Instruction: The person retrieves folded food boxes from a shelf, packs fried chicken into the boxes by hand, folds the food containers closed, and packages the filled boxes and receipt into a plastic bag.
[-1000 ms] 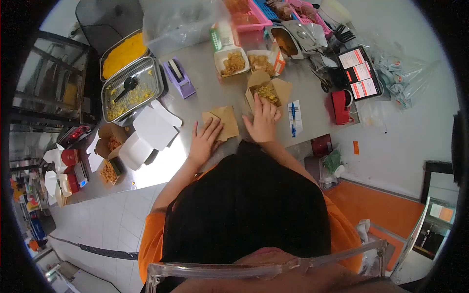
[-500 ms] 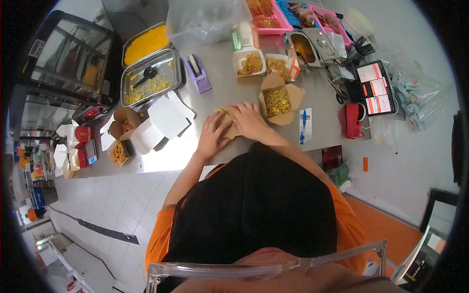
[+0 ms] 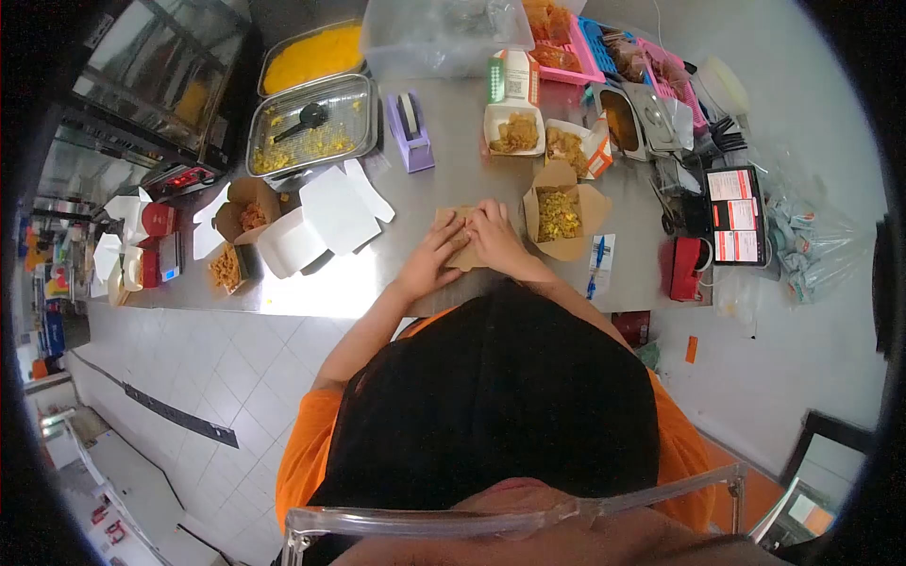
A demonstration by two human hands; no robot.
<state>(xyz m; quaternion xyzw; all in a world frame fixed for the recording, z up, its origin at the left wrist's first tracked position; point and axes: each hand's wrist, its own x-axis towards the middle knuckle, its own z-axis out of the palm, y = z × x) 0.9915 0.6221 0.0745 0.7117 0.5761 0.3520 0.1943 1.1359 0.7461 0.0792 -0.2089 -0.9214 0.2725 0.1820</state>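
Both hands are at a brown cardboard takeaway box [image 3: 460, 258] near the counter's front edge; it looks folded closed, and its sides are partly hidden by my fingers. My left hand [image 3: 432, 260] grips its left side, fingers curved over the top. From the right, my right hand [image 3: 500, 243] presses on the top with bent fingers drawn together. Just right of that hand stands an open brown takeaway box [image 3: 559, 215] filled with yellowish rice. A blue pen [image 3: 596, 266] lies on a white slip beside it.
An open white box [image 3: 294, 243] and brown boxes of food [image 3: 253, 219] stand left. Behind are a metal tray [image 3: 351, 141] with a black spoon, a purple tape dispenser [image 3: 421, 156] and boxes of fried food [image 3: 517, 134]. A tablet [image 3: 734, 215] and scissors [image 3: 668, 223] are right.
The camera view has shifted, so the counter items sit further right in the picture. Both hands stay on the brown box; my right fingers are more bent and bunched on its top.
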